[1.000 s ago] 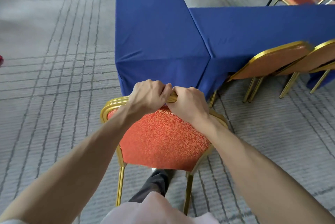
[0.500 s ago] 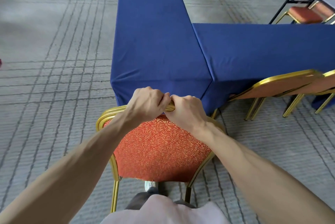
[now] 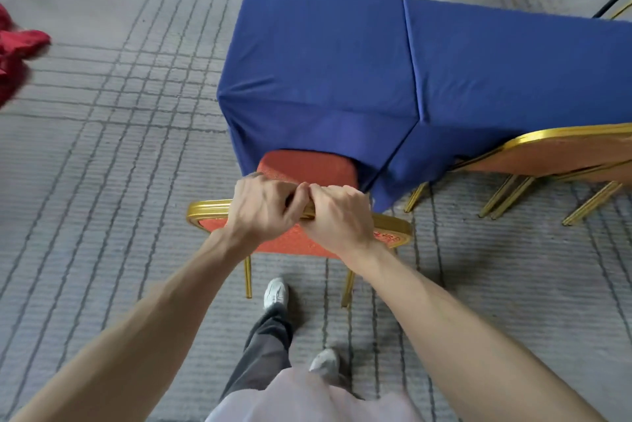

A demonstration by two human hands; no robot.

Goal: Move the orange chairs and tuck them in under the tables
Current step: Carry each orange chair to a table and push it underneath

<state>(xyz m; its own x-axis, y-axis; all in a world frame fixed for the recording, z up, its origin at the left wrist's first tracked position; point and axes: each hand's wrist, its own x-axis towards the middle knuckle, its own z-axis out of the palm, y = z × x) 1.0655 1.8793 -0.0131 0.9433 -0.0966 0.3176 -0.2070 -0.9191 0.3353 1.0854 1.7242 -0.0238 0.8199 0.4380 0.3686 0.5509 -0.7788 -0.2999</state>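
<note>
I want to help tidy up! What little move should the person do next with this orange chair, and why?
Probably push the orange chair a little forward. The left hand and right hand grip its top rail, but only the seat's front is under the blue-clothed table.

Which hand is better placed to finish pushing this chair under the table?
Right, narrowly. Left hand and right hand both grip the chair's top rail, but the right sits more directly behind the seat, already partly under the table.
</note>
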